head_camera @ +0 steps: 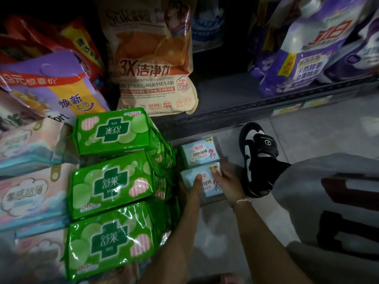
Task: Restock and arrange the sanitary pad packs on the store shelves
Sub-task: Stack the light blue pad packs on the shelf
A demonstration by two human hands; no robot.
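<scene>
Head view: left hand [191,188] and right hand [226,181] grasp the near pale blue pack [205,181]; crowding green packs [111,186] could topple when nudged.

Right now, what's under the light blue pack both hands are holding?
The nearer light blue pack, held by the left hand and right hand, appears to rest on the grey floor. Whatever lies directly beneath is covered.
</scene>
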